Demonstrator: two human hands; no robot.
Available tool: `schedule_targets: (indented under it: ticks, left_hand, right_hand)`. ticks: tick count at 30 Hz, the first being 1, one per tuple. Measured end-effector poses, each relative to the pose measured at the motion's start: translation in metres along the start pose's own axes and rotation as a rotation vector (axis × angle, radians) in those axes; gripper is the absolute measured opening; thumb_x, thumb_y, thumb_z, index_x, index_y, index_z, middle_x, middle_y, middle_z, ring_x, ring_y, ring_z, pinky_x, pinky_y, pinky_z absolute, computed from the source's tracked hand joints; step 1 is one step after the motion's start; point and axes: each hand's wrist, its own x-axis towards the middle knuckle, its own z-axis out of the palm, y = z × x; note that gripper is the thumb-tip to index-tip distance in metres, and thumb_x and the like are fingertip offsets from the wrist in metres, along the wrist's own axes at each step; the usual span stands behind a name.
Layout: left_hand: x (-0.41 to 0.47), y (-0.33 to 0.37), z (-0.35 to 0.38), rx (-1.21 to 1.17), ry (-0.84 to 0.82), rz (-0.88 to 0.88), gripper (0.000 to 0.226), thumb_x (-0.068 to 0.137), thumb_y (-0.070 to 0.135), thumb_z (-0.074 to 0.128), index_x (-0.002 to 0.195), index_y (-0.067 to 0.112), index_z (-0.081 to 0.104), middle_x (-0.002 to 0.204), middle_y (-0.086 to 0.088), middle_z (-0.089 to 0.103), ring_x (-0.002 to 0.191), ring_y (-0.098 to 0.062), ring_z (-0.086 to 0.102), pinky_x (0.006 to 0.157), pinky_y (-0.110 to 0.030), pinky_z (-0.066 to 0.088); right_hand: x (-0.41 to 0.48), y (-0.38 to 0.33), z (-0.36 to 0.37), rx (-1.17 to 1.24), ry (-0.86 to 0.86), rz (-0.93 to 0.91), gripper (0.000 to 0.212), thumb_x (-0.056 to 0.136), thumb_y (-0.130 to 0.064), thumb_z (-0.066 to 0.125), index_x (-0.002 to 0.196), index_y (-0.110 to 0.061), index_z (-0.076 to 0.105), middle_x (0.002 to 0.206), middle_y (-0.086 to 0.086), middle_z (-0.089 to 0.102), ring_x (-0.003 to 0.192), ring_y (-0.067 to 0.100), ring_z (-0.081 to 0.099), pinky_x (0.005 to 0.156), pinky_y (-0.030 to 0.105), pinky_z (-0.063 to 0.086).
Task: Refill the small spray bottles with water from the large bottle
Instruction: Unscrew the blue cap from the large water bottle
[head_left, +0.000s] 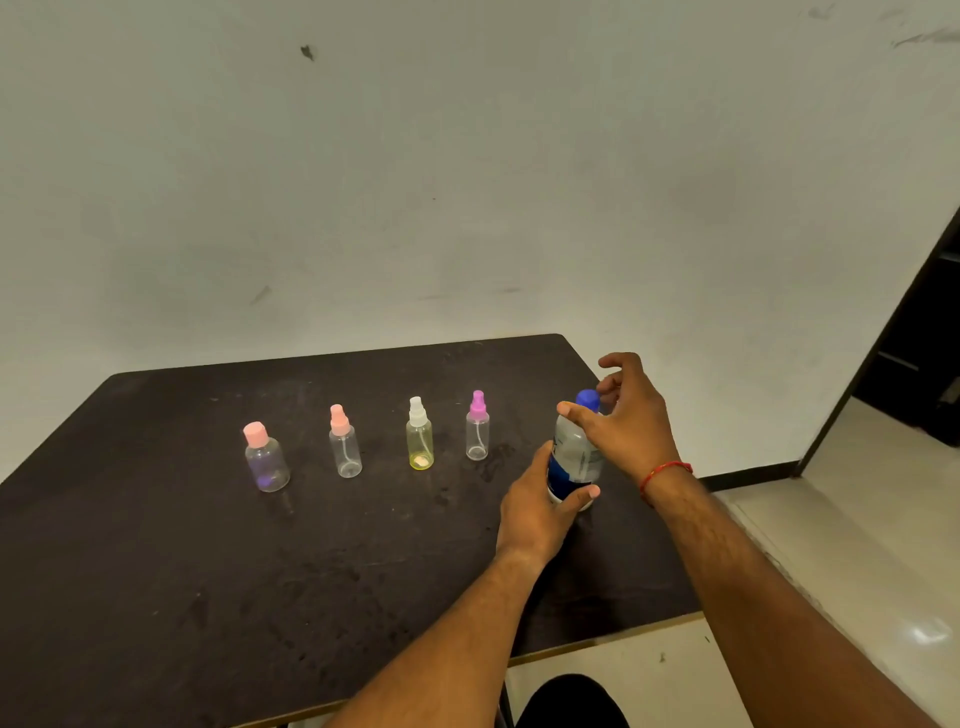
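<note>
A large clear water bottle (575, 451) with a blue label and blue cap (588, 398) stands upright near the right edge of the dark table (208, 571). My left hand (537, 506) grips its lower body. My right hand (626, 418) hovers at the cap, fingers loosely curved around it, thumb in front of the neck. To the left, small bottles stand in a row: one with a purple sprayer (477, 426), a yellowish one with a white sprayer (420, 434), one with a pink sprayer (344, 441), and a round one with a pink cap (265, 457).
A pale wall rises behind the table. The table's right edge (649, 519) lies just beyond the large bottle, with light floor tiles (857, 545) below. A dark doorway (924, 353) opens at the far right. A dark trouser leg (571, 701) shows at the bottom.
</note>
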Motion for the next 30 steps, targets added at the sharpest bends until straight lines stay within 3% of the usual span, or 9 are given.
schedule_targets:
  ticks: [3, 8, 11, 15, 17, 19, 24, 26, 30]
  left_hand:
    - [-0.001, -0.001, 0.000, -0.001, 0.007, 0.003, 0.071, 0.081, 0.048, 0.079, 0.142, 0.044, 0.043, 0.134, 0.019, 0.062, 0.124, -0.001, 0.057, 0.109, -0.033, 0.048]
    - [-0.001, 0.000, 0.000, -0.001, 0.004, 0.004, 0.074, 0.082, 0.047, 0.079, 0.146, 0.040, 0.041, 0.139, 0.016, 0.059, 0.129, -0.005, 0.054, 0.112, -0.033, 0.046]
    - [-0.001, 0.001, 0.000, 0.004, 0.001, -0.008, 0.075, 0.082, 0.047, 0.079, 0.146, 0.041, 0.040, 0.140, 0.015, 0.059, 0.131, -0.007, 0.054, 0.113, -0.036, 0.045]
    - [0.000, 0.001, 0.001, 0.009, -0.005, -0.017, 0.077, 0.081, 0.050, 0.078, 0.146, 0.041, 0.039, 0.141, 0.015, 0.058, 0.132, -0.010, 0.054, 0.112, -0.042, 0.047]
    - [0.000, 0.001, 0.001, 0.014, -0.001, -0.016, 0.077, 0.082, 0.050, 0.078, 0.147, 0.040, 0.039, 0.142, 0.014, 0.058, 0.132, -0.010, 0.054, 0.112, -0.041, 0.046]
    - [0.000, 0.000, 0.001, 0.013, 0.001, -0.012, 0.077, 0.082, 0.049, 0.078, 0.147, 0.041, 0.038, 0.141, 0.015, 0.058, 0.132, -0.009, 0.054, 0.113, -0.039, 0.046]
    - [-0.001, 0.000, 0.000, 0.015, 0.009, -0.001, 0.075, 0.083, 0.047, 0.078, 0.147, 0.041, 0.039, 0.139, 0.015, 0.059, 0.130, -0.006, 0.055, 0.112, -0.035, 0.046]
    - [-0.001, 0.001, 0.001, 0.015, 0.003, -0.006, 0.076, 0.084, 0.046, 0.078, 0.148, 0.039, 0.038, 0.142, 0.013, 0.058, 0.132, -0.008, 0.054, 0.113, -0.036, 0.045]
    - [-0.001, 0.002, 0.000, 0.007, -0.002, 0.001, 0.073, 0.084, 0.045, 0.078, 0.146, 0.039, 0.040, 0.140, 0.014, 0.058, 0.131, -0.009, 0.055, 0.112, -0.035, 0.047]
  right_hand:
    - [0.000, -0.001, -0.002, 0.005, 0.010, 0.007, 0.050, 0.080, -0.019, 0.078, 0.119, -0.020, 0.046, 0.089, -0.001, 0.058, 0.082, 0.014, 0.059, 0.076, 0.025, 0.051]
    - [0.000, 0.002, -0.007, 0.099, -0.107, -0.031, 0.058, 0.081, 0.012, 0.061, 0.125, -0.023, 0.046, 0.111, 0.000, 0.066, 0.106, 0.017, 0.060, 0.091, 0.026, 0.047]
    - [0.000, 0.004, -0.005, 0.086, -0.103, -0.039, 0.062, 0.080, 0.002, 0.070, 0.131, -0.022, 0.042, 0.124, -0.001, 0.058, 0.114, 0.016, 0.056, 0.090, 0.023, 0.043]
    - [0.000, 0.003, 0.001, -0.034, -0.030, -0.011, 0.055, 0.079, -0.026, 0.079, 0.121, -0.022, 0.044, 0.102, -0.002, 0.055, 0.092, 0.016, 0.057, 0.075, 0.020, 0.045]
    - [0.000, 0.003, 0.002, -0.011, -0.025, -0.008, 0.045, 0.082, -0.018, 0.076, 0.116, -0.021, 0.046, 0.098, -0.001, 0.056, 0.090, 0.019, 0.060, 0.071, 0.017, 0.045]
    - [0.000, 0.004, 0.002, 0.045, -0.048, -0.001, 0.043, 0.085, -0.004, 0.069, 0.117, -0.021, 0.047, 0.103, -0.001, 0.059, 0.097, 0.019, 0.061, 0.077, 0.019, 0.046]
    - [0.000, 0.009, 0.002, 0.106, -0.123, -0.017, 0.060, 0.083, 0.011, 0.056, 0.131, -0.024, 0.043, 0.122, -0.001, 0.062, 0.112, 0.017, 0.057, 0.087, 0.019, 0.043]
    - [-0.001, 0.009, 0.004, 0.117, -0.111, -0.004, 0.060, 0.086, 0.001, 0.063, 0.135, -0.023, 0.040, 0.129, -0.001, 0.055, 0.116, 0.017, 0.054, 0.088, 0.020, 0.043]
    - [-0.004, 0.006, 0.011, 0.022, 0.049, 0.011, 0.059, 0.080, -0.026, 0.078, 0.126, -0.021, 0.042, 0.110, -0.001, 0.052, 0.097, 0.015, 0.055, 0.079, 0.021, 0.044]
